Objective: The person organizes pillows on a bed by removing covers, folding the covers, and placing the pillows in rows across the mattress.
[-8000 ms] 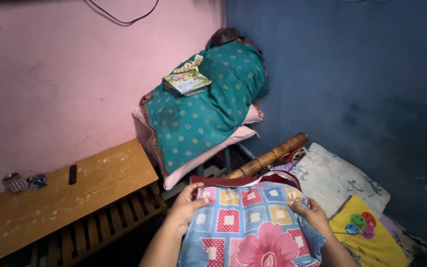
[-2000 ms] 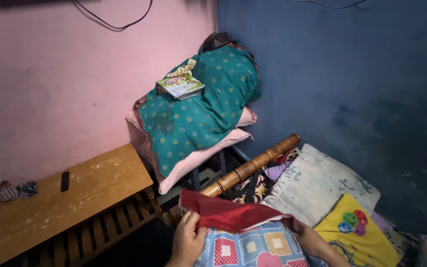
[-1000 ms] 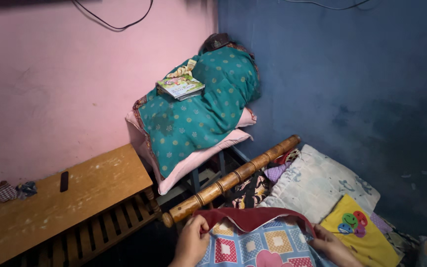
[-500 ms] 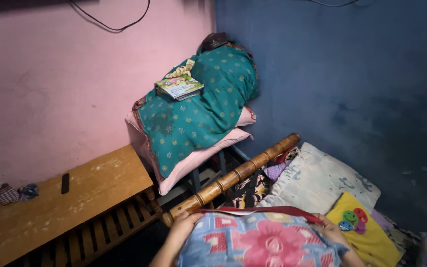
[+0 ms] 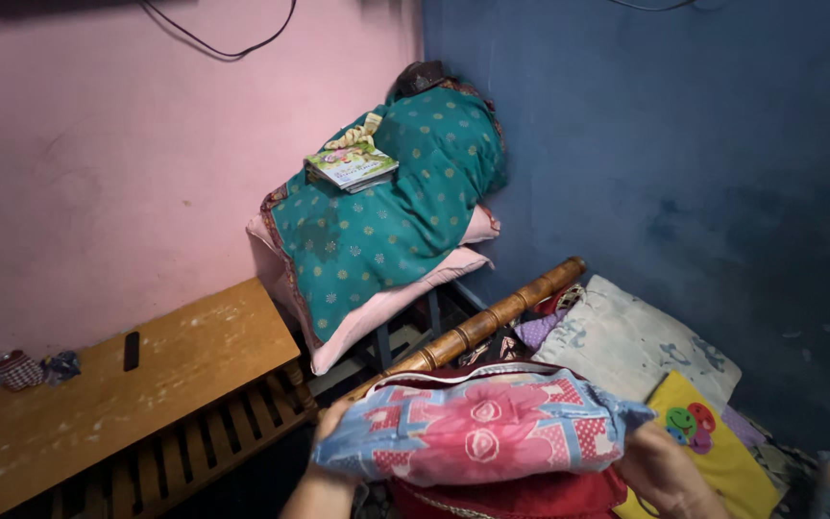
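At the bottom centre of the frame both hands grip a folded floral blanket (image 5: pixel 477 428) in blue, pink and red, the left hand (image 5: pixel 330 423) closed on its left end and the right hand (image 5: pixel 660 468) on its right end, with a dark red cloth (image 5: pixel 521 495) under it. Just behind lie a bamboo pole (image 5: pixel 477 327), a pale pillow (image 5: pixel 631 346) and a yellow cushion (image 5: pixel 698 437) at lower right, and a wooden bench (image 5: pixel 117 394) at lower left. Farther back, at upper centre, a teal spotted cloth (image 5: pixel 391 221) covers stacked pink pillows (image 5: pixel 386 303), with a booklet (image 5: pixel 353 166) on top
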